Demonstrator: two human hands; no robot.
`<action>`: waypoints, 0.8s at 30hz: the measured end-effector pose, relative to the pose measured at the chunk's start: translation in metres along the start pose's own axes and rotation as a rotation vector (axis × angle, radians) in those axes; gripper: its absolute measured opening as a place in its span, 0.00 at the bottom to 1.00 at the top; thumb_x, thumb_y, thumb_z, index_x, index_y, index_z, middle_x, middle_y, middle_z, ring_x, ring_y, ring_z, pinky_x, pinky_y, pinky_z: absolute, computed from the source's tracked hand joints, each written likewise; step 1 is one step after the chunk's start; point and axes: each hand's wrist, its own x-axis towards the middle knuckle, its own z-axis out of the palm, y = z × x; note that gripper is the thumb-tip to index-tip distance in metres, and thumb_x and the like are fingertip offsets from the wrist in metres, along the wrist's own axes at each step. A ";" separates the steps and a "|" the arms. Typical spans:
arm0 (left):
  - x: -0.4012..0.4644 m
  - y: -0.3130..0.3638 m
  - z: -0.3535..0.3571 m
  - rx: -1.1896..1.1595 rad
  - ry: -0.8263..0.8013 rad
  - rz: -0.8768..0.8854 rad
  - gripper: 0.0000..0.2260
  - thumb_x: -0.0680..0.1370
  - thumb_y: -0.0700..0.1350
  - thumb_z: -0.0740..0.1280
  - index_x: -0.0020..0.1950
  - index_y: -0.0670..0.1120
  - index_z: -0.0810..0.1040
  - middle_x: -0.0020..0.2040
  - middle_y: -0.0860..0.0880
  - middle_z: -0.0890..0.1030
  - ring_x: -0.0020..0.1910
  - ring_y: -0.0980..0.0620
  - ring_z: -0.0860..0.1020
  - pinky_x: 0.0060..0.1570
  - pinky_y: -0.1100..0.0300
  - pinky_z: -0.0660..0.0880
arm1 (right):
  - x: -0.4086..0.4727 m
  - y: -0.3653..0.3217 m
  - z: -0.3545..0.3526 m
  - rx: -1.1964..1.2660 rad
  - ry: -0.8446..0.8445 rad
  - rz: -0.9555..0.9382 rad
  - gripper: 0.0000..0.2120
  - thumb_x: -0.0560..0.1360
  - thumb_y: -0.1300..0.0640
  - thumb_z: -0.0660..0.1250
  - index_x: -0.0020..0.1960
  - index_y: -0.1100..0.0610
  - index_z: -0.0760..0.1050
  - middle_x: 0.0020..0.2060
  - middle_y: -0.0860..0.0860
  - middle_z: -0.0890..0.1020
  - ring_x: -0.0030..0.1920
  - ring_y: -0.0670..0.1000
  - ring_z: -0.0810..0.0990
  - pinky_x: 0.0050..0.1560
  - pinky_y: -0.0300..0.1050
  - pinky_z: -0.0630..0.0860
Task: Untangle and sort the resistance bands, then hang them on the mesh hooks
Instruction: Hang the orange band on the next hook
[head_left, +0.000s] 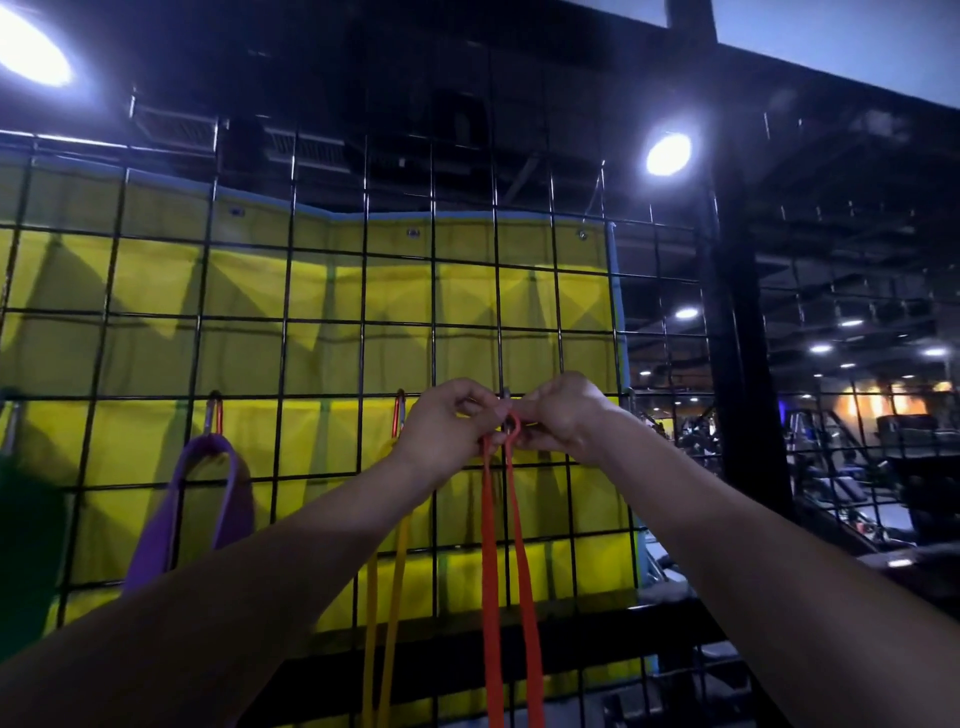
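The step in hand looks like the hanging of the orange band (506, 545) on the black wire mesh (322, 317): both hands are raised to one hook (506, 415) on the right part of the mesh, in front of the yellow tarp (363, 291). The left hand (449, 421) has its fingers curled and seems to pinch the top of the orange loop from the left, while the right hand (558, 410) pinches at the same spot from the right; whether the right fingers hold the band or the hook itself cannot be told. The loop's top sits at the hook, and its two strands hang straight down between the forearms to the bottom edge of the view. I judge the next move calls for seating the loop fully over the hook and checking it bears before either hand lets go. Sorting appears mostly done: to the left a yellow band (387, 597) hangs below a red clip (398, 413), partly hidden by the left forearm, and further left a wide purple band (208, 499) hangs from another clip (214, 413). No container shows; the hooks serve as the holders, one band each.
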 end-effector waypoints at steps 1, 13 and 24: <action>0.000 0.000 -0.001 -0.002 0.004 -0.005 0.04 0.75 0.38 0.68 0.41 0.43 0.75 0.37 0.47 0.76 0.32 0.52 0.80 0.33 0.63 0.79 | 0.000 -0.001 0.000 -0.007 -0.013 0.010 0.08 0.73 0.65 0.68 0.36 0.61 0.74 0.35 0.58 0.80 0.39 0.54 0.81 0.50 0.51 0.81; -0.002 0.006 -0.002 0.006 -0.008 -0.031 0.05 0.74 0.38 0.68 0.39 0.44 0.76 0.38 0.48 0.76 0.27 0.57 0.80 0.33 0.63 0.80 | -0.007 -0.008 0.004 0.097 -0.052 0.068 0.04 0.75 0.65 0.66 0.42 0.66 0.74 0.35 0.59 0.80 0.37 0.54 0.80 0.51 0.53 0.80; 0.007 0.012 0.000 0.178 0.026 0.062 0.03 0.75 0.36 0.68 0.41 0.42 0.78 0.32 0.50 0.76 0.22 0.61 0.76 0.28 0.68 0.75 | -0.008 0.000 0.004 0.014 0.022 -0.064 0.09 0.76 0.64 0.64 0.38 0.66 0.71 0.32 0.59 0.76 0.32 0.53 0.78 0.28 0.39 0.80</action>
